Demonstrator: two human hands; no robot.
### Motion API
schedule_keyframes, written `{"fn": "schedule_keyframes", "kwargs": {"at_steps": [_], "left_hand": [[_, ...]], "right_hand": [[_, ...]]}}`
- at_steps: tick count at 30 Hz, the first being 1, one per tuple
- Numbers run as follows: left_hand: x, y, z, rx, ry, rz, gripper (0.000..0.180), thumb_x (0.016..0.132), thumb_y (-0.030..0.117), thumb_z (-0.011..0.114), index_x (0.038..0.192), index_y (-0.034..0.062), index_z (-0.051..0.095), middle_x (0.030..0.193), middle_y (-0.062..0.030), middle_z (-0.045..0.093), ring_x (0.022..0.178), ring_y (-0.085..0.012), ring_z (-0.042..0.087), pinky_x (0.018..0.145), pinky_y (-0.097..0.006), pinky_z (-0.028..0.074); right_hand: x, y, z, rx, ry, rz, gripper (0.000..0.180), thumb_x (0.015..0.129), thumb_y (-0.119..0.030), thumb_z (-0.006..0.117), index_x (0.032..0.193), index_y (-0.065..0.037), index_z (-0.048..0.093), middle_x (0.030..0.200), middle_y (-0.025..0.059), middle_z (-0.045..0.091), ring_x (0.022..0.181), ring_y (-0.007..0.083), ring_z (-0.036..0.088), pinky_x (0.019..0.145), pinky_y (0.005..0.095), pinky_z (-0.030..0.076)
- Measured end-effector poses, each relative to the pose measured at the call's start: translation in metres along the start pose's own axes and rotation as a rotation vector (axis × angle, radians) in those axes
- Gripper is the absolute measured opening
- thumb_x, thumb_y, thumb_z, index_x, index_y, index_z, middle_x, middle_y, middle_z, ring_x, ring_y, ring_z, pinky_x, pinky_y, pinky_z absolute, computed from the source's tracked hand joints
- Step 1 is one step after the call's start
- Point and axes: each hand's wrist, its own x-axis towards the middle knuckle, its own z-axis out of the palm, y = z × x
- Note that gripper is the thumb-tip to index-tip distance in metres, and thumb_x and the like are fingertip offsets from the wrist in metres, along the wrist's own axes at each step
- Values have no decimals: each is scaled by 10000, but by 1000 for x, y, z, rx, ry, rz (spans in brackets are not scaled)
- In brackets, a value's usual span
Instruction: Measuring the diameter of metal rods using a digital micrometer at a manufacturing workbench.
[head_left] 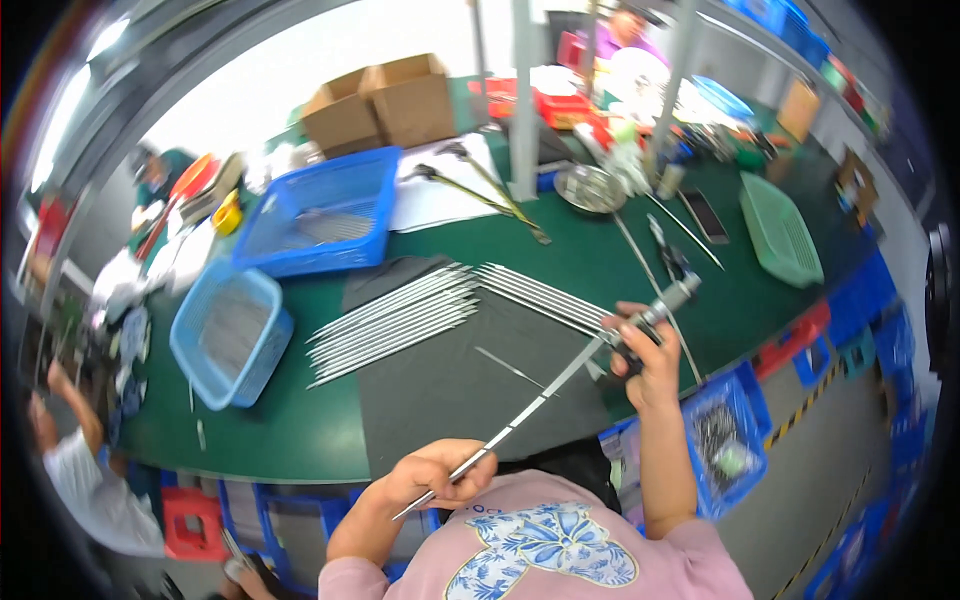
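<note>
**One rod in hand, many on the mat**

One thin metal rod (540, 402) is in work now, held across our body above the near edge of the desk (290, 430). Our left hand (437, 475) closes around its lower end, fingers wrapped fully on it. Our right hand (645, 355) closes on a dark tool (662, 305) with a grey cylindrical head, which meets the upper end of the rod. Both grips are tight; no fingers stand open.

On the dark mat (470, 380) lie two groups of similar rods: a larger fan (395, 320) on the left and a smaller row (545, 295) to the right, just beside our right hand. One single rod (510, 368) lies alone between them, closer to us. We cannot tell from the picture which group is finished and which one waits, because the rods look the same.

We judge that the work is somewhere in the middle: many rods are laid out in order, and one is under the tool. Two blue baskets (320, 215) stand on the left part of the desk, and the paler one (232, 335) seems to hold more thin metal pieces. A blue crate (728, 440) at our right side, below the desk, holds small parts.
</note>
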Motion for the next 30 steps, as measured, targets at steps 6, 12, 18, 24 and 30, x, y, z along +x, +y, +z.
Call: {"fn": "schedule_keyframes", "kwargs": {"at_steps": [6,12,18,24,30], "left_hand": [[4,2,-13,-34,-61,112,532,685,175,505,1138,-100,456,529,-20,381,374,-88,316,336,-213,242],[28,-6,-2,-319,-32,829,589,848,359,320,1311,-5,314,853,-62,499,756,-142,465,663,-271,382],[85,-38,17,155,280,822,402,870,161,533,1223,86,357,989,-69,505,924,-127,505,703,-263,482],[49,-27,4,102,422,791,185,857,108,532,987,37,422,901,-154,564,781,-235,623,648,-319,558],[50,-19,2,83,265,627,159,879,66,483,975,29,360,938,-183,529,802,-310,630,667,-339,571]], "right_hand": [[-8,9,-12,-139,106,-33,327,717,-24,628,1015,-15,492,694,37,487,432,90,419,342,191,327],[-6,28,-46,73,25,-41,298,815,-83,583,1089,-41,475,771,26,534,429,73,393,372,196,312],[-69,29,17,-107,89,-201,267,735,-14,605,971,-30,482,790,66,541,471,73,387,411,185,298],[-78,21,39,-45,-238,-16,322,691,-57,650,970,17,510,760,139,582,464,128,487,410,213,389],[-54,-8,27,406,-200,411,699,861,-589,250,896,51,532,709,202,591,397,184,508,346,244,410]]}}
